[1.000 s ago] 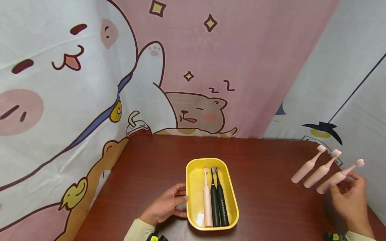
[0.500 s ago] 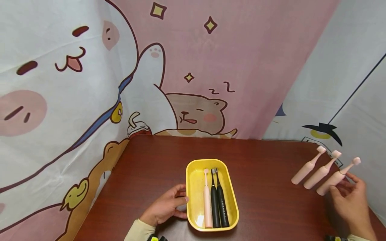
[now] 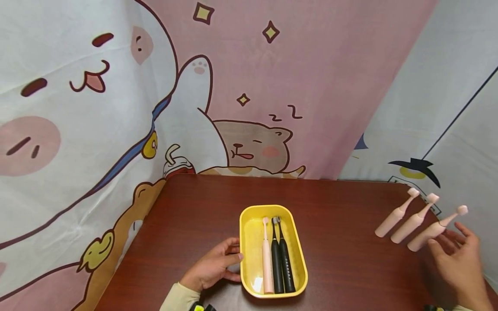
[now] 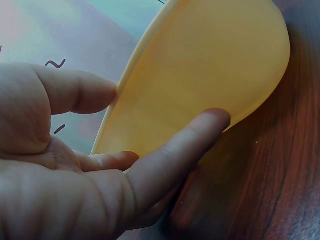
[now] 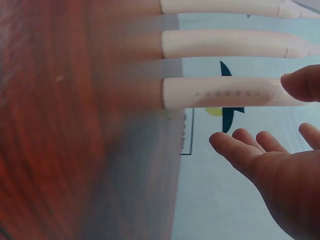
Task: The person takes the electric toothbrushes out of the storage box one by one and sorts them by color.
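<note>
My left hand (image 3: 212, 264) rests against the left side of a yellow tray (image 3: 250, 248). In the left wrist view, its thumb tip meets the rim and fairly straight fingers lie along the outer wall. One pink electric toothbrush (image 3: 267, 265) and two black ones (image 3: 276, 265) lie side by side in the tray. Three more pink toothbrushes stand upright in a row at the table's right. Beside the rightmost pink toothbrush (image 3: 423, 238) is my right hand (image 3: 461, 261), fingers spread apart from the handle. The right wrist view has its thumb overlapping the upper handle.
The middle pink toothbrush (image 3: 406, 227) and the left one (image 3: 389, 223) stand close beside the rightmost. A cartoon-print cloth (image 3: 319, 77) hangs right behind the dark red-brown table (image 3: 342, 259). The table's right edge runs close to my right hand.
My right hand has let go of the rightmost pink toothbrush, which now stands with the others, and has drawn slightly right, fingers opening. The left hand and tray have stayed put.
</note>
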The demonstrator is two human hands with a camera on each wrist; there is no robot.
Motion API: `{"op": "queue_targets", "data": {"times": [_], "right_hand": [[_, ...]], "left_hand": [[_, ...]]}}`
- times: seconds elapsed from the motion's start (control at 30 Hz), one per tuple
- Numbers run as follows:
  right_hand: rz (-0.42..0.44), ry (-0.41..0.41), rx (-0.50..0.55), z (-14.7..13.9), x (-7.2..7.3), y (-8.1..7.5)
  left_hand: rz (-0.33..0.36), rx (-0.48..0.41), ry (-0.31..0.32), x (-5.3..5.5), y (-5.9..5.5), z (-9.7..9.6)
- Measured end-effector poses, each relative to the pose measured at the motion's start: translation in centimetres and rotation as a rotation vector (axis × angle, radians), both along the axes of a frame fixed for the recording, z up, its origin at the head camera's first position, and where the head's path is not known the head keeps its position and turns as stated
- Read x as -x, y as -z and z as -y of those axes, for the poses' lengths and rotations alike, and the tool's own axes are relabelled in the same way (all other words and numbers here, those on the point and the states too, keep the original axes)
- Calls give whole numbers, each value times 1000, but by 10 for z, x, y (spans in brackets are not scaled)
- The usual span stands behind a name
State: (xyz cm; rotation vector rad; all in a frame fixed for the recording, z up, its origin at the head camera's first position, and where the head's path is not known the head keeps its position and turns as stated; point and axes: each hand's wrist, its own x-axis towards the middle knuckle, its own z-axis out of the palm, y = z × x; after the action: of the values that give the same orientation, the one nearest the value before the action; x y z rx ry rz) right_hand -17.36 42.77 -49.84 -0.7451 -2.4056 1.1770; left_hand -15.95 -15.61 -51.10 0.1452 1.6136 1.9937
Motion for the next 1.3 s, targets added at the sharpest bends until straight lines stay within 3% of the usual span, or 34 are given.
{"op": "queue_targets", "data": {"times": [0.4,0.57,0.7,0.83,1.0,1.13,1.3], "right_hand": [[-135,136,71,20,-15,-35],[-248,198,-4,34,-24,-51],[-379,196,-53,51,-31,-67],[-438,127,-90,76,-39,-86],[-444,0,-87,113,-46,-107],[-529,-164,-47,142,-46,-119],[-499,-390,-13,183,-45,-124]], "left_hand": [[-6,8,0,0,-2,0],[-10,8,-2,-1,-2,0],[-7,9,-2,-1,-2,1],[-8,9,-6,0,-1,1],[-5,8,-4,0,0,0],[-3,6,-3,0,0,0],[-9,-1,-8,-1,0,0]]}}
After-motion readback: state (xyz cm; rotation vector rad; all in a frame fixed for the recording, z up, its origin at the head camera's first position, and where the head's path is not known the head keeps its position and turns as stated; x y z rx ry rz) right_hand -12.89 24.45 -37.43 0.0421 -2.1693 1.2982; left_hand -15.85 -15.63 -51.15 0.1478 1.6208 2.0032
